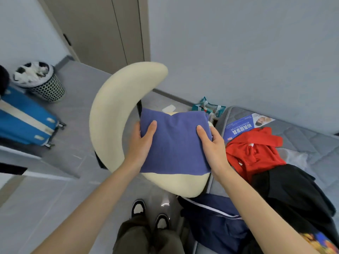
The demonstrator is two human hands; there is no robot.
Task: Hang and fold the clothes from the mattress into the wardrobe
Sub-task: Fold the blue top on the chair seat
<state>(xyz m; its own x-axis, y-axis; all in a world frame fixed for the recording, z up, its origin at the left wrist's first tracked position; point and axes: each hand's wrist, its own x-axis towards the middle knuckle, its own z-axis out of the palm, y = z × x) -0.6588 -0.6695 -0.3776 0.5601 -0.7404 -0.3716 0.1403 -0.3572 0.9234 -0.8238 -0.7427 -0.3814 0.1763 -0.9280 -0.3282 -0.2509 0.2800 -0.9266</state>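
A folded purple-blue garment (175, 143) is held over the seat of a cream chair (113, 107). My left hand (142, 142) grips its left edge, thumb on top. My right hand (211, 145) grips its right edge the same way. On the grey mattress (308, 136) to the right lie a red garment (255, 151), a black garment (291, 191) and a navy jacket with a white stripe (218, 222). No wardrobe interior shows.
A blue suitcase (25, 121) lies on the floor at the left, with a mesh laundry basket (39, 80) behind it. A blue booklet (242, 127) rests on the mattress. A grey door (102, 32) stands behind the chair. My shoes (150, 215) are below.
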